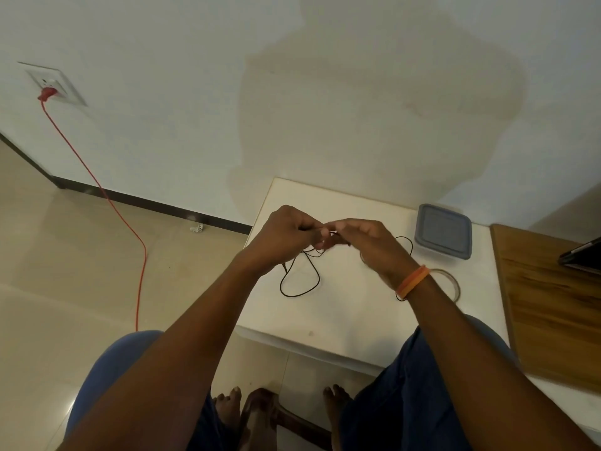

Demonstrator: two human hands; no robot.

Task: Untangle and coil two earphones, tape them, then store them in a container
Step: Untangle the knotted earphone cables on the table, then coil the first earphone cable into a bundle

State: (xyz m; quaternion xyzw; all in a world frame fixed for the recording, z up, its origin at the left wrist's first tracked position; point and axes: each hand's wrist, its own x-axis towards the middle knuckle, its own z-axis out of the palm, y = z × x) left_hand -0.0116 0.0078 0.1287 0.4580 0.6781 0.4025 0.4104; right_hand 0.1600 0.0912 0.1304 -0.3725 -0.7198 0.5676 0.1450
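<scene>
Both hands meet above the white table. My left hand and my right hand each pinch the thin black earphone cord between fingertips. Loops of the cord hang down from the hands onto the tabletop, and another loop shows behind my right hand. A grey lidded container stands at the table's far right. A roll of clear tape lies just past my right wrist, partly hidden by it. Only black cord is visible; I cannot tell one earphone from another.
A wooden board lies to the right with a dark device on its far edge. A red cable runs from a wall socket down across the floor at left. My knees and bare feet are below the table.
</scene>
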